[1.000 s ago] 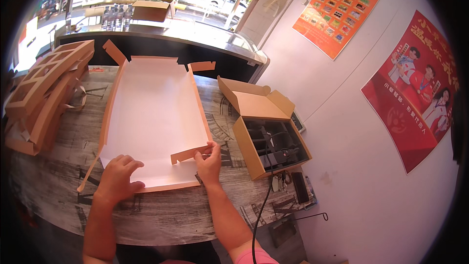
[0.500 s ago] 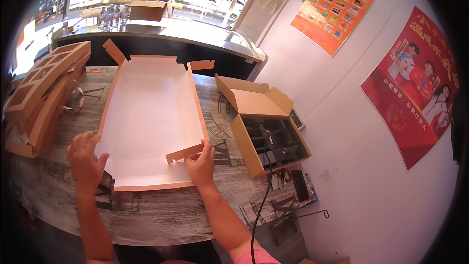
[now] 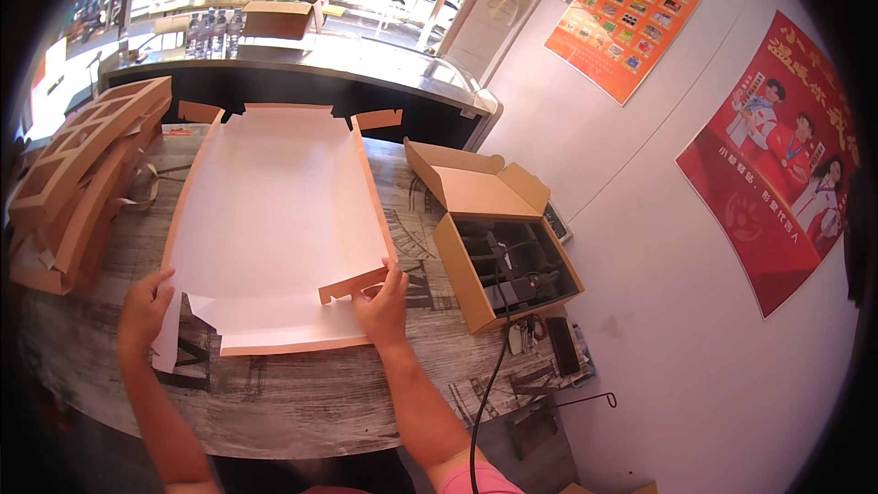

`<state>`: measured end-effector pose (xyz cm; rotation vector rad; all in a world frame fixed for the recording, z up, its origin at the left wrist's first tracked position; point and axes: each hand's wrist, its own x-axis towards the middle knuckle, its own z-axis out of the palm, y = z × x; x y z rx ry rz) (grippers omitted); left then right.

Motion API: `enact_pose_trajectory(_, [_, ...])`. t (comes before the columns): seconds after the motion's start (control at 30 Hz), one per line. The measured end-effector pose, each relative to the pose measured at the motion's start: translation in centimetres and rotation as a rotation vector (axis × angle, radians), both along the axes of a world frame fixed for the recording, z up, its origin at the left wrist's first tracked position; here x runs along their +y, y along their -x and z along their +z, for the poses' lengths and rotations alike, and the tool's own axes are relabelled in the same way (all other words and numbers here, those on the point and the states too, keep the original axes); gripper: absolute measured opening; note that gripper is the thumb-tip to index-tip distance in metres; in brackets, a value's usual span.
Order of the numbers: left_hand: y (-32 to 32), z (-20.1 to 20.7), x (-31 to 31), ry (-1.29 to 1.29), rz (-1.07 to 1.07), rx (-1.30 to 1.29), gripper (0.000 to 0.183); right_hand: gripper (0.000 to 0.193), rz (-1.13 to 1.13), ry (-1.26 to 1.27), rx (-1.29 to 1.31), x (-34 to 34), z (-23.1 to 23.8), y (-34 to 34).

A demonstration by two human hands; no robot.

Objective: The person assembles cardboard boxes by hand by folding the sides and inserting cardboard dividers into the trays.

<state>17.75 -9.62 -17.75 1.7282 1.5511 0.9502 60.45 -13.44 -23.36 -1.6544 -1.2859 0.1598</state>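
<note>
A large, partly folded cardboard box (image 3: 274, 210), white inside and brown at its edges, lies on the table in front of me. My left hand (image 3: 144, 313) grips its left side wall at the near corner, fingers curled over the edge. From that hand a white end flap (image 3: 167, 334) sticks out toward me. My right hand (image 3: 382, 304) pinches the near right corner, where a brown flap (image 3: 352, 285) is bent inward over the box floor. At the far end two more flaps, a left one (image 3: 198, 112) and a right one (image 3: 378, 119), stand outward.
Brown cardboard pieces with cut-out openings (image 3: 91, 151) are stacked at the left. To the right stands an open carton (image 3: 466, 274) holding black devices, with a black cable (image 3: 494, 375) running toward me. A dark phone-like object (image 3: 562, 346) lies near the wall. Behind is a counter (image 3: 366, 69) with bottles.
The box's left wall has tilted outward, its far left flap swinging further left. My left hand has moved slightly left and toward me. My right hand has shifted slightly right with its corner.
</note>
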Motion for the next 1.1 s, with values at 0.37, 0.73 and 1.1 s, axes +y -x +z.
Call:
enact_pose_trajectory(0.37, [2.4, -2.0, 2.2, 0.207, -0.093, -0.542, 0.051, 0.103, 0.078, 0.160, -0.106, -0.9, 0.5, -0.5])
enact_pose_trajectory(0.73, [0.0, -4.3, 3.6, -0.060, -0.105, -0.476, 0.047, 0.100, 0.106, 0.148, -0.093, -0.7, 0.3, -0.5])
enact_pose_trajectory(1.1, [-3.7, -2.7, 2.8, -0.590, -0.113, 0.035, 0.034, 0.100, 0.050, 0.064, -0.213, -0.6, -0.4, -0.8])
